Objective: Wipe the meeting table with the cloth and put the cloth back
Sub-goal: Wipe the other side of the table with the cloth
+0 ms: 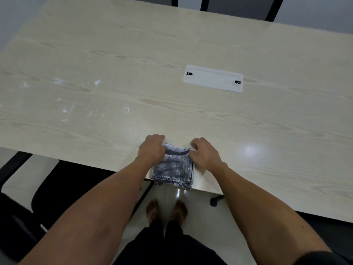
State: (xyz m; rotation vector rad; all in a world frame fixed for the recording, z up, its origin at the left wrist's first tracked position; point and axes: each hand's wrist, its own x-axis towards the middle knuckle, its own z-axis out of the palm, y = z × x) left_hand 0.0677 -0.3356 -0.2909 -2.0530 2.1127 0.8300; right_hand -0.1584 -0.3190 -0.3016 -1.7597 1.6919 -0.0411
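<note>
A folded dark grey and white cloth [172, 167] lies at the near edge of the pale wood-grain meeting table [133, 64], its lower end hanging slightly over the edge. My left hand [151, 150] grips the cloth's far left corner, fingers curled. My right hand [204, 153] pinches the far right corner. Both hands rest on the tabletop on either side of the cloth.
A white cable cover plate [213, 78] is set into the table's middle right. Pale smears [95, 83] show on the left part of the tabletop. A black chair [57, 190] stands at lower left, dark chair backs [202, 2] beyond the far edge. My bare feet [166, 211] stand below.
</note>
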